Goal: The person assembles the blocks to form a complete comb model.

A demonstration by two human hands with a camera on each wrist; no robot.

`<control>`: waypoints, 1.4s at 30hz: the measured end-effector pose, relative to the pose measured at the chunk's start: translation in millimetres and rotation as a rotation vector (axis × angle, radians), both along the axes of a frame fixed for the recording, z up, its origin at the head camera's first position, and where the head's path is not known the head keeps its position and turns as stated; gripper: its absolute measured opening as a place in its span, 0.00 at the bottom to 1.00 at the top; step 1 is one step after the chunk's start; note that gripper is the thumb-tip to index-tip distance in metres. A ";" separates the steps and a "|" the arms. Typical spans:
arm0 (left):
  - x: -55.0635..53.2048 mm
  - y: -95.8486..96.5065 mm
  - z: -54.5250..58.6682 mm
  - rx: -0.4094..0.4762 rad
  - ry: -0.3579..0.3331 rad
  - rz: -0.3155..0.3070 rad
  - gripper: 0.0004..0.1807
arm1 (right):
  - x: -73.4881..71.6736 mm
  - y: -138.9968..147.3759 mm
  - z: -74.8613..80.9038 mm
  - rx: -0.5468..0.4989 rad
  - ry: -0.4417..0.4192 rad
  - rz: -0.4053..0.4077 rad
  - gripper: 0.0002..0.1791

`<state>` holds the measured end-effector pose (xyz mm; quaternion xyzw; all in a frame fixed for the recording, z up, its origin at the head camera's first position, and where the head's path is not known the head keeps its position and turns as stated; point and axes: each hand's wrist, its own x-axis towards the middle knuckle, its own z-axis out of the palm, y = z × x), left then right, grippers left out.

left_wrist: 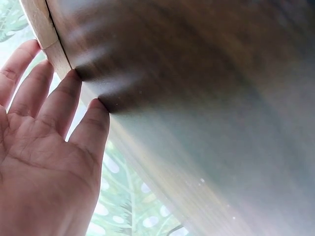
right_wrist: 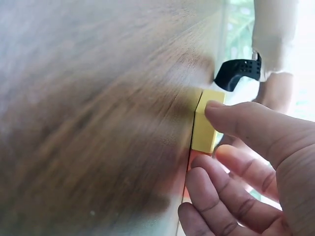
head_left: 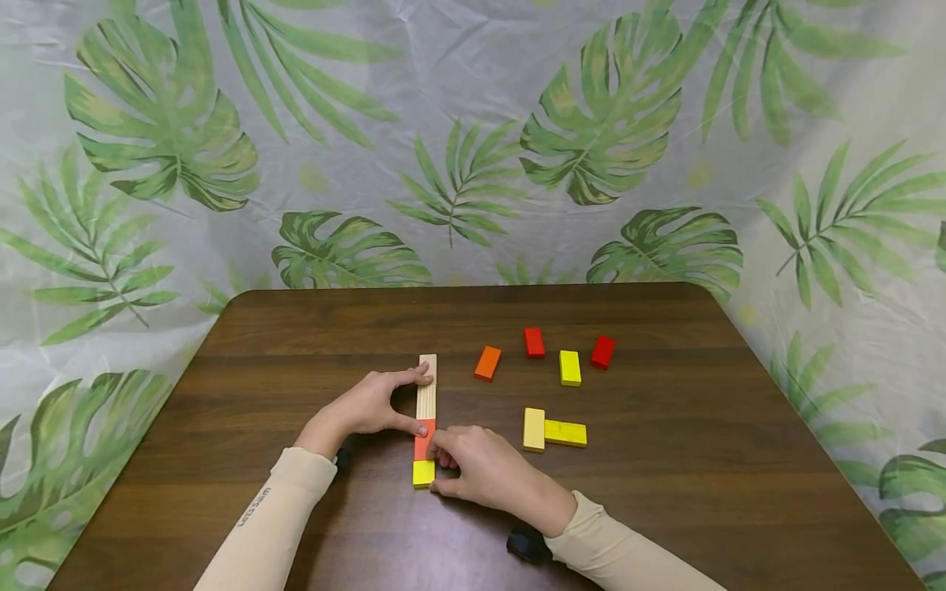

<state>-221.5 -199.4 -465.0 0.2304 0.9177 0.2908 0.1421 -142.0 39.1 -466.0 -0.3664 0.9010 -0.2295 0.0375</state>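
A straight row of flat wooden blocks runs away from me on the table. At the near end lies a yellow block (head_left: 424,474), then an orange-red block (head_left: 424,441), then plain wood blocks (head_left: 426,402). My left hand (head_left: 369,404) spans the row from its left side, thumb at the orange-red block and a finger at the far plain wood. In the left wrist view its straight fingers (left_wrist: 61,101) touch the plain wood edge. My right hand (head_left: 493,468) is at the row's right side. Its thumb touches the yellow block (right_wrist: 204,130), while loosely bent fingers lie beside the orange-red block.
Right of the row lie loose blocks: an orange block (head_left: 487,364), two red blocks (head_left: 534,343), and a yellow block (head_left: 570,368). Nearer, a pale yellow block (head_left: 534,429) abuts another yellow block (head_left: 566,433). A leaf-print curtain (head_left: 473,164) hangs behind the brown table (head_left: 665,509).
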 end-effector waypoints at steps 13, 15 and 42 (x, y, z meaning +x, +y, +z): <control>0.4 -0.3 0.8 0.002 0.000 -0.004 0.47 | 0.9 0.1 -0.5 0.024 0.037 0.018 0.14; 0.4 -0.3 0.8 0.001 -0.002 -0.001 0.47 | 1.0 0.1 -0.4 0.024 0.040 0.021 0.14; -0.3 -0.8 -0.6 0.012 -0.007 -0.006 0.46 | -8.1 29.8 14.6 -0.007 -0.005 -0.062 0.21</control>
